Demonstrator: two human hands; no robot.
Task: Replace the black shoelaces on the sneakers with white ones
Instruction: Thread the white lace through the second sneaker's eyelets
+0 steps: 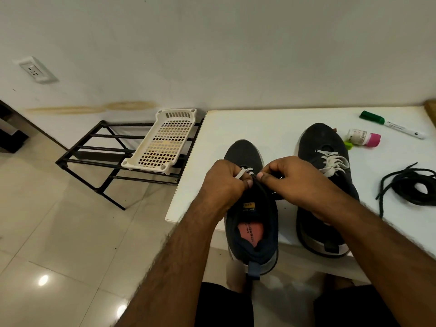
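Two dark sneakers stand on a white table (271,123), toes pointing away from me. The left sneaker (253,223) has its heel past the table's near edge. My left hand (223,185) pinches a white lace (241,173) over its eyelets. My right hand (297,182) pinches at the tongue's top beside it, with a bit of white lace showing under its fingers. The right sneaker (324,147) carries a white lace (333,162) threaded through its eyelets. A heap of black laces (411,187) lies on the table at the right.
A green marker (391,123) and a small bottle with a pink cap (364,138) lie at the table's far right. Left of the table, a black metal rack (103,159) on the tiled floor holds a white plastic basket (162,140). The wall stands behind.
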